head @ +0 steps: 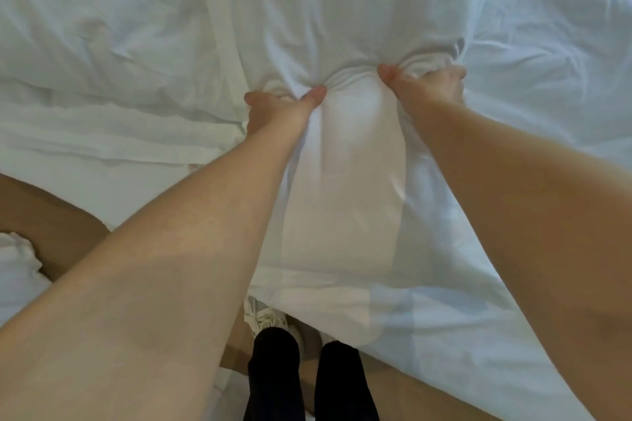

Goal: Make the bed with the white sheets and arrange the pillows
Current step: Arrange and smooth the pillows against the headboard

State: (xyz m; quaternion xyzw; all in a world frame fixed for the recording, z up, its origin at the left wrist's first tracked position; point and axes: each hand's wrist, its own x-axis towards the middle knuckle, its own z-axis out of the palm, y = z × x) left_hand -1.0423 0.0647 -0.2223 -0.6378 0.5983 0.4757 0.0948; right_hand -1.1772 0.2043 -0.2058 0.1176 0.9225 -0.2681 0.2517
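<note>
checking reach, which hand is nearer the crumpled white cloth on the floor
Left. The left hand grips the white bedding up-right of the cloth; the right hand grips farther right.

Smooth tan-brown floor shows at lower left and along the bottom edge. Lighting is soft and even, casting faint shadows.
</note>
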